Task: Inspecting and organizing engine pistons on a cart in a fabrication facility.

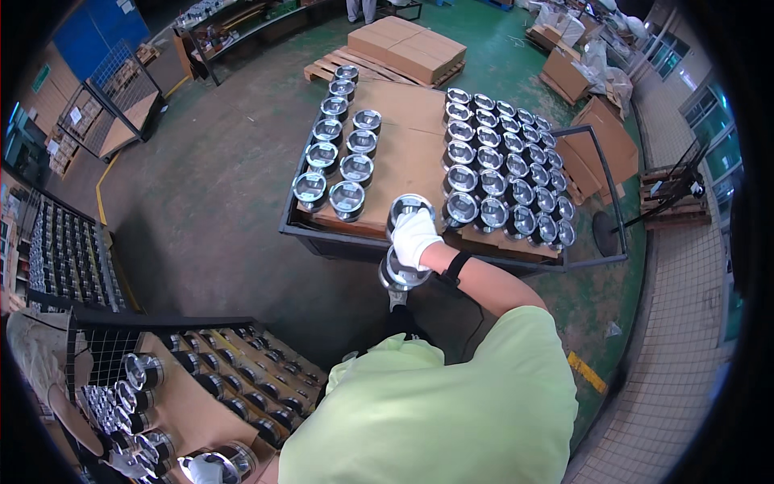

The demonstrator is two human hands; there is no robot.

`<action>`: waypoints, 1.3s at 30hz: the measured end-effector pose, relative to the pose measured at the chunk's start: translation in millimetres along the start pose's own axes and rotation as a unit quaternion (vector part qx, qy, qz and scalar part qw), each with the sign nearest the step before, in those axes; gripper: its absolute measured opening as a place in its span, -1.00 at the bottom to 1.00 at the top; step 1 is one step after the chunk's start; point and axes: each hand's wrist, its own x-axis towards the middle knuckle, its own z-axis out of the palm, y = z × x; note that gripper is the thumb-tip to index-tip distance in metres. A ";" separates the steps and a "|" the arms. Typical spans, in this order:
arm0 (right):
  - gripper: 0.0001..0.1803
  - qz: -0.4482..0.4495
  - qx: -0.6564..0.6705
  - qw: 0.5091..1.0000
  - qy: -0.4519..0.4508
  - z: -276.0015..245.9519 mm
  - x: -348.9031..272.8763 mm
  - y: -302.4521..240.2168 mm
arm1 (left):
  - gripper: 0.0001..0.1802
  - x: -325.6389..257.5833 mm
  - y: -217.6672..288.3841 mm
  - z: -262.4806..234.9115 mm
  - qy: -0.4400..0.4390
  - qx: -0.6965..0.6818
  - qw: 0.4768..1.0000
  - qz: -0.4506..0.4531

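Landmark: flat cart (322,234) with brown cardboard sheet, centre of view.
Right hand (414,235): white-gloved, closed around two shiny metal pistons (405,242), one above the glove, one below; hovering at the cart's near edge, over the bare middle strip of cardboard.
Left hand (200,468): white-gloved, far down-left of the cart, wrapped on a piston in the rack (234,460); grip looks closed, fingers partly hidden.
Left rows (339,153): two columns of pistons standing on the cart's left part, crowns up.
Right block (508,169): dense grid of pistons filling the cart's right part.
Rack (226,379): wire cage with cardboard layers, near-left of the cart, pistons lying in rows.
Packages: stack of flat brown cartons on a wooden pallet (407,48) just beyond the cart; open brown boxes (601,137) right of the cart, some with white wrapping.
Signs: blue panel (105,32) far left beyond the cart; small green sign (40,78) beside it, wording too small to tell.
Floor: green, yellow line (586,371) near-right of the cart.
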 end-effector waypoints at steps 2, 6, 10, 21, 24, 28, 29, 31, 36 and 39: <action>-0.69 0.037 0.007 0.999 -0.037 11.9 15.9 32.0 | -0.74 -13.4 35.0 -37.1 0.014 -0.034 0.999 0.014; -0.70 0.066 0.026 0.997 -0.015 52.8 54.3 90.3 | -0.73 -32.8 141.8 -139.7 0.041 -0.098 0.994 0.033; -0.70 0.068 0.014 0.997 -0.015 110.3 92.5 126.5 | -0.68 -14.3 241.0 -192.5 0.151 -0.114 0.966 0.179; -0.62 0.004 0.048 0.999 -0.007 138.2 135.0 165.5 | -0.77 47.8 544.6 -336.6 0.163 -0.028 0.843 0.512; -0.64 0.011 0.058 0.998 -0.022 134.7 139.2 167.5 | -0.89 65.9 601.5 -342.3 0.176 -0.005 0.802 0.571; -0.65 -0.003 0.050 0.996 -0.076 118.2 141.7 173.8 | -0.94 84.9 668.5 -342.4 0.206 0.029 0.764 0.611; -0.66 -0.005 0.046 0.995 -0.087 117.6 142.7 173.9 | -0.91 89.5 680.4 -340.1 0.206 0.022 0.748 0.631; -0.67 0.031 0.054 0.996 -0.070 136.0 150.5 170.3 | -0.88 100.0 702.4 -325.7 0.231 0.048 0.738 0.633; -0.70 0.094 0.094 0.988 -0.081 145.0 160.5 177.4 | -0.89 122.0 740.8 -319.0 0.220 0.089 0.717 0.655; -0.70 0.188 0.181 0.965 0.006 194.3 164.5 183.3 | -0.84 127.9 764.7 -316.6 0.206 0.138 0.714 0.655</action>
